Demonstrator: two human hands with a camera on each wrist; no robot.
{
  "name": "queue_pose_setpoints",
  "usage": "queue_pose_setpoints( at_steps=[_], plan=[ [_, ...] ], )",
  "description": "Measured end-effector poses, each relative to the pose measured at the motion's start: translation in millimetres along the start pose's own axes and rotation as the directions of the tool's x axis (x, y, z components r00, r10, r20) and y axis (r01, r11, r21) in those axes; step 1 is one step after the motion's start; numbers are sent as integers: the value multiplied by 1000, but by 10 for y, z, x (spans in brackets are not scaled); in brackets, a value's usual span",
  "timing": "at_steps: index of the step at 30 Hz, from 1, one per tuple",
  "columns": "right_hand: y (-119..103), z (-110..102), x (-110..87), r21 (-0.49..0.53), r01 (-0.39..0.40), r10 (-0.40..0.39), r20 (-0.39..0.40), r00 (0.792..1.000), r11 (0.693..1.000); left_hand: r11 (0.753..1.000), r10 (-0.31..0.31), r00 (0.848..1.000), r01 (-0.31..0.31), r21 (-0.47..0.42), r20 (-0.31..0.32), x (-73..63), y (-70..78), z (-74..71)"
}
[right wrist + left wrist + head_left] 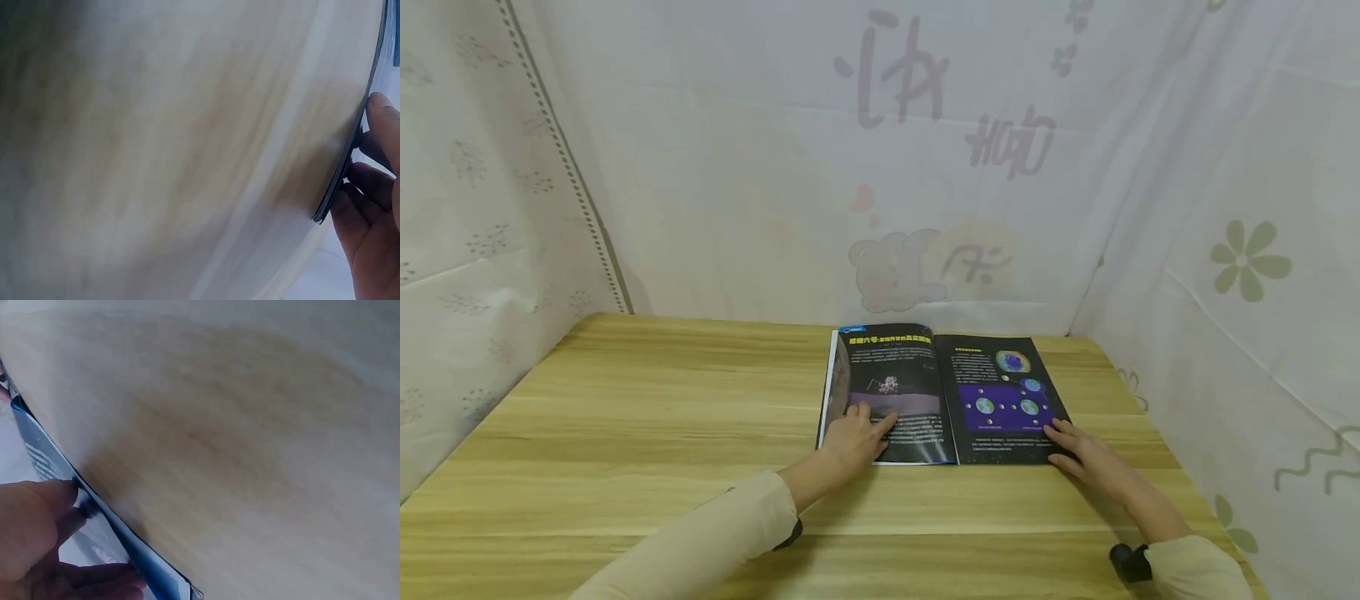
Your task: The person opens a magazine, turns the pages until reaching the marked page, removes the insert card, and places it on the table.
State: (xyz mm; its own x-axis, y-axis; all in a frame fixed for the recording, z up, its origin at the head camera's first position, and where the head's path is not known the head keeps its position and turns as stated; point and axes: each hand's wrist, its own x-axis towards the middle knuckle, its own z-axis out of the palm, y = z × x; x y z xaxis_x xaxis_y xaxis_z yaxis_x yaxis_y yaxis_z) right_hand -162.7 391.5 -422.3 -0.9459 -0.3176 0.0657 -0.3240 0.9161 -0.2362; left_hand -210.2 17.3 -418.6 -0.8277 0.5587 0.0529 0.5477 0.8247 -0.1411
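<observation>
An open magazine (955,400) lies on the wooden table, its dark pages facing up. The left page carries a yellow headline and a picture of a spacecraft over grey ground; the right page has a purple diagram with globes. My left hand (852,439) rests on the lower part of the left page, fingers spread over the print. At the lower right corner of the right page, my right hand (1096,464) touches the magazine with its fingertips. In the left wrist view, the left thumb and fingers lie on the glossy page (44,459) near its edge. The right wrist view shows fingers against the pages' edge (340,172).
The wooden table (662,400) extends to the left of the magazine and in front of it. White patterned cloth (737,167) hangs behind the table and on both sides. Dark wrist devices (1131,564) sit at both cuffs.
</observation>
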Motion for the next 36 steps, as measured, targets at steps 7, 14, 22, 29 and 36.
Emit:
queue_pose_setpoints(
  at_steps=[7,14,22,29,36],
  plan=[
    [44,-26,9,12,1,-1,40,999,1000,992,68,996,-62,-112,50,16,-7,-11],
    [74,-75,26,48,14,-18,81,997,999,990,86,996,-81,-113,39,47,7,7],
    [102,-132,44,67,44,-52,113,992,997,995,92,995,-90,-51,40,59,20,13],
    [155,-133,53,49,118,-121,76,990,992,994,83,995,-79,-69,51,68,38,2],
    [172,-97,5,-64,184,-183,18,983,981,995,96,994,-94,-33,54,63,41,-13]
  ],
)
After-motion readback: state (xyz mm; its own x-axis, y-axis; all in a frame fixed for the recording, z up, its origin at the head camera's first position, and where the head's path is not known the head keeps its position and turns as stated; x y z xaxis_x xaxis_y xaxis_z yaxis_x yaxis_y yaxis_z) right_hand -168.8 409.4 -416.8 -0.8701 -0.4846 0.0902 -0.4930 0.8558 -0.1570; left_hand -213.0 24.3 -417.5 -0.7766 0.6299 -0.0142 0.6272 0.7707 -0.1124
